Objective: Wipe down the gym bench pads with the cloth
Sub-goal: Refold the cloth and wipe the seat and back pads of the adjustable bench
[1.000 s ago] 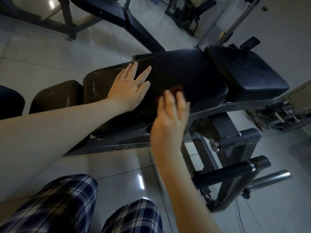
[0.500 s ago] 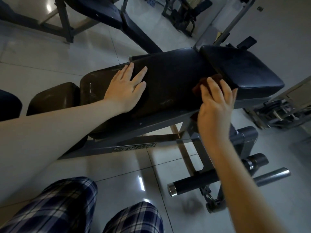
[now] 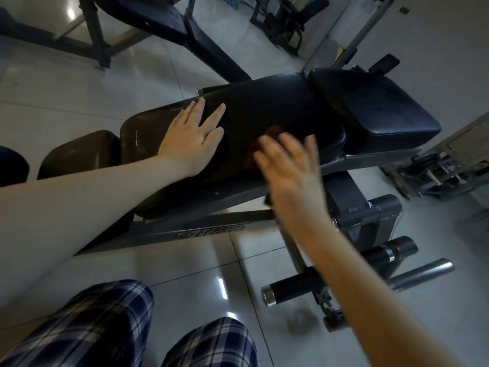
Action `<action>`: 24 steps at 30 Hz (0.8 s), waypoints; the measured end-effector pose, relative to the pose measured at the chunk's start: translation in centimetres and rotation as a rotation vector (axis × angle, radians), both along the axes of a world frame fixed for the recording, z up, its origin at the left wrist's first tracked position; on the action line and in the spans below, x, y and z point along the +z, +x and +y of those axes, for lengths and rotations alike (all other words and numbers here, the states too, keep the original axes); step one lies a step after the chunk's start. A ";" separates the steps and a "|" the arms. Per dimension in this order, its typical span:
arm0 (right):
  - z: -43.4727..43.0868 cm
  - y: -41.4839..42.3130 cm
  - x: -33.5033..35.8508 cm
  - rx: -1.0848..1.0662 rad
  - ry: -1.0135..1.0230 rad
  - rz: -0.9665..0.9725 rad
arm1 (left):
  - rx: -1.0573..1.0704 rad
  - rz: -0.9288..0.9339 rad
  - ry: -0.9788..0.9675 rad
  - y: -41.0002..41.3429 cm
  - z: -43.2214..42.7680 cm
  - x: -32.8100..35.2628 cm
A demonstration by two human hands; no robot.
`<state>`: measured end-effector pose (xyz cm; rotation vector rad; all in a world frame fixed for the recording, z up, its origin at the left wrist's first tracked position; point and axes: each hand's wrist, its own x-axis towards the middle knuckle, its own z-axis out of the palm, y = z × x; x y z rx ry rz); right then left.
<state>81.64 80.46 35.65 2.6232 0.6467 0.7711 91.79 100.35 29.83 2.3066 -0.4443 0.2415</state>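
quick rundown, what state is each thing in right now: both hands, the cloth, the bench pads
left hand: flat, fingers straight, resting on the long pad
right hand: motion-blurred, fingers spread straight, pressing the cloth
cloth: mostly hidden under the right hand, at the long pad's near edge
long pad: under both hands
seat pad: nothing on it
small end pad: nothing on it

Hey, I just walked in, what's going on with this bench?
A person is wiping a gym bench. The blurred right hand presses a dark reddish-brown cloth against the long black padded backrest with straight fingers. The left hand lies flat on the same pad, further left. Neither hand touches the square black seat pad.
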 end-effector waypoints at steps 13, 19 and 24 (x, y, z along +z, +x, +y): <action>9.3 -1.8 -6.8 -0.098 0.446 -0.130 | 0.008 0.025 -0.013 0.0 -0.3 0.2; 5.2 -1.8 -3.5 -0.021 0.109 0.105 | 0.007 0.009 -0.004 -0.1 -0.2 0.1; -0.5 2.2 4.7 -0.344 0.319 -0.001 | 0.013 0.017 0.005 0.0 0.0 0.2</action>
